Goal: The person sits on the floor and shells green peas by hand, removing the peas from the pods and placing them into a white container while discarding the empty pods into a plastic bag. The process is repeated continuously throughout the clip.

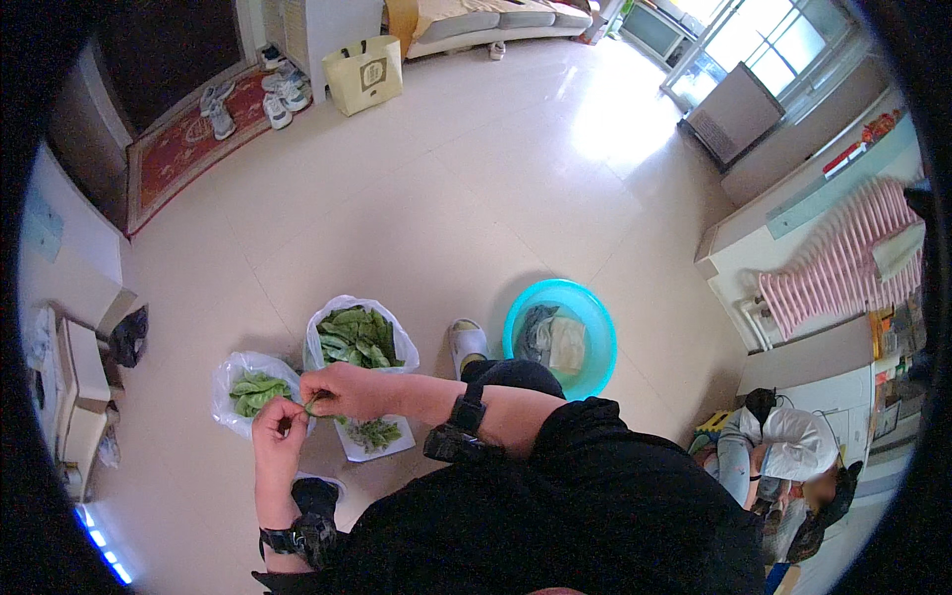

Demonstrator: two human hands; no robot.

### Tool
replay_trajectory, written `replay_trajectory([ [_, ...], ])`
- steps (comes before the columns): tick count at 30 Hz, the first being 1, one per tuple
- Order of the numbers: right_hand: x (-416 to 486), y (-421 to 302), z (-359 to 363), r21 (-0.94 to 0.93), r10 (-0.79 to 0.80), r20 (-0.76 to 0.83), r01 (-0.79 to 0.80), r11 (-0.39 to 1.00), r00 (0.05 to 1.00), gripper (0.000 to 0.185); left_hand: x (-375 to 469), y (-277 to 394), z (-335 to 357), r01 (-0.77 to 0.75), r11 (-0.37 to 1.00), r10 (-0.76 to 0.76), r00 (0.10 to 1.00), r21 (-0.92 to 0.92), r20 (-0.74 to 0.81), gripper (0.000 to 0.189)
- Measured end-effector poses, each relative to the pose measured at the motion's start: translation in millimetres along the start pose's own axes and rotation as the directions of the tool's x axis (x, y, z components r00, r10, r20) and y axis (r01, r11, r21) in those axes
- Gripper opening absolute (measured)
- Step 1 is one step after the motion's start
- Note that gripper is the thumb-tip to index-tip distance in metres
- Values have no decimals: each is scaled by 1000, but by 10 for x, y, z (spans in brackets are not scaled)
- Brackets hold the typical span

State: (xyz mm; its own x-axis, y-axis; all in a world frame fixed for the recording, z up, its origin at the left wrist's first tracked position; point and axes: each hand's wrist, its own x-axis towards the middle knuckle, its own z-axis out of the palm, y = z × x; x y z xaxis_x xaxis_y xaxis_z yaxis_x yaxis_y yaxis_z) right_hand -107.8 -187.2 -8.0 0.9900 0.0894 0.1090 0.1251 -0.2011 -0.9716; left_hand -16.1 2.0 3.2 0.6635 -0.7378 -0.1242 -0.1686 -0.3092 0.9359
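Observation:
My left hand (pixel 279 425) and my right hand (pixel 341 390) meet, their fingertips pinching a small green stem (pixel 309 408) between them. Just left of them, a white plastic bag (pixel 223 387) holds light green leaves (pixel 256 392). Beyond my right hand stands a second white plastic bag (pixel 407 349), filled with darker broad green leaves (pixel 357 335). Small leafy scraps (pixel 372 433) lie on a white sheet or shallow tray (pixel 401 446) below my right forearm. My hands partly hide the rims of the bags.
A turquoise basin (pixel 611 342) with cloths or bags inside stands right of my slippered foot (pixel 467 348). Another person (pixel 796 446) sits at the lower right. A yellow tote bag (pixel 364 78), shoes on a red rug (pixel 178 149) and a sofa (pixel 498 30) are farther off.

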Motion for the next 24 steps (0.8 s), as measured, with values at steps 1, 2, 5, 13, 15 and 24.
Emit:
replay_trajectory([
  [1,-11,10,0,15,-17,-10,17,1000,1000,15,-5,-7,-1,-41,999,41,999,-29,-6,10],
  [2,-14,10,3,18,-8,-9,8,1000,1000,15,-13,-7,-9,-42,999,42,999,-28,-8,10],
  [5,-23,45,19,30,-27,-40,28,999,999,14,3,-42,34,-47,998,46,999,-47,-24,11],
  [13,-20,89,59,12,-35,-57,36,999,998,16,18,-92,47,-67,995,63,997,-76,-47,12],
  [15,-20,95,69,-56,-44,-94,39,998,995,16,15,-73,43,-67,998,66,996,-10,-64,11],
  [24,-28,-24,71,-55,86,-176,-97,994,981,16,-7,-100,131,-116,993,121,972,35,-201,7],
])
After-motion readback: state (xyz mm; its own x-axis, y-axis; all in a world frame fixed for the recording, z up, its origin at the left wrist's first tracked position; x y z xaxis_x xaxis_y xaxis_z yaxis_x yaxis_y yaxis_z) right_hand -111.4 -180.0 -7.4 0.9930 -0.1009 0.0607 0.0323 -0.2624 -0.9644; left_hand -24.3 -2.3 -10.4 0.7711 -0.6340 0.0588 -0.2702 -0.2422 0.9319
